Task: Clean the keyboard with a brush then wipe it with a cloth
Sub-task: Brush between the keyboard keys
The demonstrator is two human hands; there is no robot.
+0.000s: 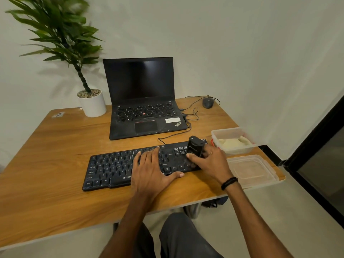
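A black keyboard (pixel 115 166) lies across the wooden table (pixel 55 164) in front of me. My left hand (pixel 152 170) rests flat on its middle keys, fingers straight and thumb spread. My right hand (pixel 210 161) grips a black brush (pixel 194 146) by its thick handle, held upright over the keyboard's right end; the bristles against the keys are blurred. A cream cloth (pixel 232 143) lies in a clear plastic container (pixel 249 146) to the right of the keyboard.
An open black laptop (pixel 143 101) stands behind the keyboard, with a mouse (pixel 208 102) and loose cables at the back right. A potted plant (pixel 92 105) stands at the back left. The container's lid (pixel 251 170) lies near the table's right edge.
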